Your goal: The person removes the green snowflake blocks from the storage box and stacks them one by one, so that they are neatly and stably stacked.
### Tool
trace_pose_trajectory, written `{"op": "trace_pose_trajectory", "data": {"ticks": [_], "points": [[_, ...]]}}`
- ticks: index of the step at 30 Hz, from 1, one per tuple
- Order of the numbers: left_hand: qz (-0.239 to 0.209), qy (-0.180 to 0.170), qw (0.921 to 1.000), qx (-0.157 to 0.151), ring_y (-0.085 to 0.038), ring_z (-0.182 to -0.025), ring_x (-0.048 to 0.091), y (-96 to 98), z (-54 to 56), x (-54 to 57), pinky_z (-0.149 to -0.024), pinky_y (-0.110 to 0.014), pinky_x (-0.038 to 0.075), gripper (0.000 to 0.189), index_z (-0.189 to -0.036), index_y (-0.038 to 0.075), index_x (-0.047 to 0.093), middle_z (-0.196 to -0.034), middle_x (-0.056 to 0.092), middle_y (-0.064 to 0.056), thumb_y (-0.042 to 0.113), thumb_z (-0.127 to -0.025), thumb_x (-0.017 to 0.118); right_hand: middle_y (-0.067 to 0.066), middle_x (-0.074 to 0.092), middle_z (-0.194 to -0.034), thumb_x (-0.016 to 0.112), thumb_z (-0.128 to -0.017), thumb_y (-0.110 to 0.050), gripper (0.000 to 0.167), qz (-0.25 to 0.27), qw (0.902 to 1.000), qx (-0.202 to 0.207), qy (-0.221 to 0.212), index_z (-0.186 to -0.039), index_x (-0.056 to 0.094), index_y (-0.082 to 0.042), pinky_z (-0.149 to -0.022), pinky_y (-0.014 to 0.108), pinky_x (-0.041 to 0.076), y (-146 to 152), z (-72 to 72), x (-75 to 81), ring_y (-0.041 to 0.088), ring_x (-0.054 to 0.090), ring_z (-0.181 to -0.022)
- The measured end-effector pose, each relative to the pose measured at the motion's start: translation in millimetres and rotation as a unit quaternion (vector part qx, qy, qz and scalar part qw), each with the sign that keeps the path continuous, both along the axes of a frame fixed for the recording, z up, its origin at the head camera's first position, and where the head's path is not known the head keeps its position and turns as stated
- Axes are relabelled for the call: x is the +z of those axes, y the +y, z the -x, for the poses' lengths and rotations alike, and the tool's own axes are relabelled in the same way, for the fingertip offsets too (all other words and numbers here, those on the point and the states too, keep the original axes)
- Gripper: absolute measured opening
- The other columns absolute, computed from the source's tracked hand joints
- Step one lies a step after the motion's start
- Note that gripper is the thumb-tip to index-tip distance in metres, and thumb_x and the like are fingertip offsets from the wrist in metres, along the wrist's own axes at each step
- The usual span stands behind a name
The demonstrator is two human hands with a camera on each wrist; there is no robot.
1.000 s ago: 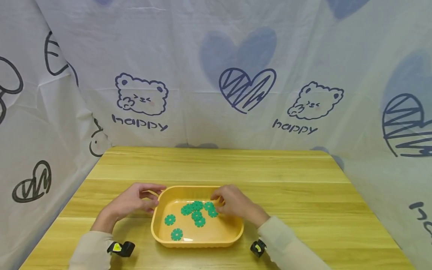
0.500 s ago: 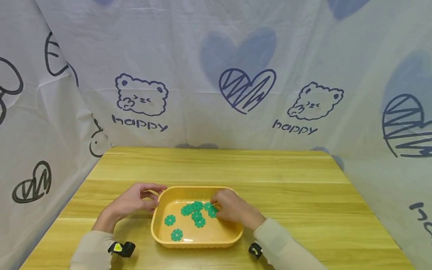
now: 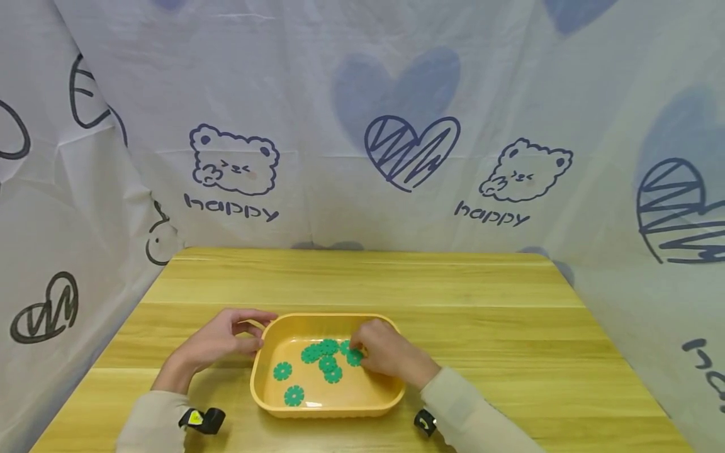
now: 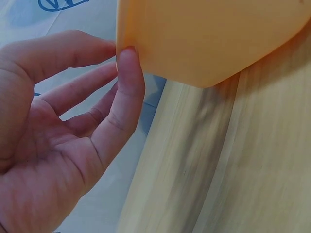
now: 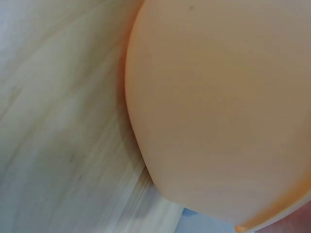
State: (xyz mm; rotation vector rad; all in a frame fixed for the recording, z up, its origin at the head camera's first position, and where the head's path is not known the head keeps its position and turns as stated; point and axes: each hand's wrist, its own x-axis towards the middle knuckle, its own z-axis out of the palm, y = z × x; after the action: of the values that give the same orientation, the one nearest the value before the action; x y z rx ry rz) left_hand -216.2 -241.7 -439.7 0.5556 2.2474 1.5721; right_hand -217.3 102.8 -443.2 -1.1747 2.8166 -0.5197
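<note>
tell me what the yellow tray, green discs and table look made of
Yellow tray: likely plastic, glossy; light glints off its floor. Green discs: probably plastic, evenly coloured with notched rims; finish too small to tell. Table: wood or wood-look laminate, smooth; grain shows.

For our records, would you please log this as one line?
left hand: touching yellow tray; right hand: at green discs in tray, grip hidden; tray: on table

The word "happy" [image 3: 231, 208] is printed twice on the far white curtain [image 3: 328, 182], beneath bear drawings at left and right. Similar lettering [image 3: 695, 350] is cut off at the right edge. A yellow label [image 3: 195, 417] on the left wrist is too small to read.
</note>
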Motion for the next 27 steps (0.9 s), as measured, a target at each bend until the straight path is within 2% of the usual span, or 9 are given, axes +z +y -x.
{"op": "trace_pose_trajectory", "data": {"ticks": [3, 6, 12, 18, 27], "points": [[0.004, 0.005, 1.0000, 0.001, -0.023, -0.106, 0.065, 0.4, 0.3, 0.9, -0.078, -0.034, 0.066, 0.054, -0.142, -0.009, 0.054, -0.138, 0.052, -0.035, 0.004, -0.092, 0.069, 0.006, 0.080, -0.095, 0.081, -0.078, 0.006, 0.019, 0.000, 1.0000, -0.003, -0.004, -0.095, 0.083, -0.004, -0.076, 0.017, 0.059, 0.2, 0.0, -0.2, 0.006, 0.066, -0.079], [0.007, 0.010, 0.9999, 0.000, -0.025, -0.107, 0.065, 1.2, 0.4, 1.7, -0.078, -0.034, 0.066, 0.054, -0.142, -0.009, 0.054, -0.138, 0.052, -0.035, 0.004, -0.092, 0.069, 0.006, 0.080, -0.095, 0.080, -0.079, 0.006, 0.019, -0.001, 1.0000, -0.003, -0.008, -0.095, 0.082, -0.004, -0.077, 0.017, 0.060, 0.6, -0.1, -0.1, 0.009, 0.071, -0.083], [0.014, 0.012, 0.9998, 0.000, -0.024, -0.107, 0.065, 1.8, -0.5, 2.6, -0.079, -0.036, 0.066, 0.054, -0.142, -0.010, 0.053, -0.137, 0.053, -0.035, 0.003, -0.092, 0.070, 0.008, 0.080, -0.094, 0.082, -0.080, 0.000, 0.017, 0.004, 0.9998, -0.001, -0.020, -0.096, 0.081, -0.003, -0.071, 0.016, 0.057, 0.6, -0.1, 0.0, 0.010, 0.067, -0.077], [0.019, 0.012, 0.9998, 0.000, -0.024, -0.107, 0.065, 2.0, -1.7, 4.1, -0.078, -0.035, 0.066, 0.054, -0.142, -0.010, 0.054, -0.137, 0.054, -0.034, 0.004, -0.093, 0.070, 0.005, 0.078, -0.092, 0.087, -0.080, -0.014, 0.023, -0.005, 0.9999, -0.011, -0.004, -0.101, 0.080, -0.005, -0.073, 0.019, 0.057, -2.6, -0.7, -1.7, 0.008, 0.063, -0.077], [0.022, 0.016, 0.9996, -0.001, -0.026, -0.107, 0.065, 2.5, -2.0, 4.7, -0.078, -0.033, 0.066, 0.054, -0.142, -0.009, 0.054, -0.136, 0.055, -0.034, 0.005, -0.092, 0.070, 0.004, 0.080, -0.093, 0.085, -0.083, -0.013, 0.015, 0.001, 0.9999, -0.011, -0.005, -0.096, 0.082, -0.006, -0.073, 0.018, 0.057, -4.7, -0.7, -2.3, 0.007, 0.065, -0.078]]}}
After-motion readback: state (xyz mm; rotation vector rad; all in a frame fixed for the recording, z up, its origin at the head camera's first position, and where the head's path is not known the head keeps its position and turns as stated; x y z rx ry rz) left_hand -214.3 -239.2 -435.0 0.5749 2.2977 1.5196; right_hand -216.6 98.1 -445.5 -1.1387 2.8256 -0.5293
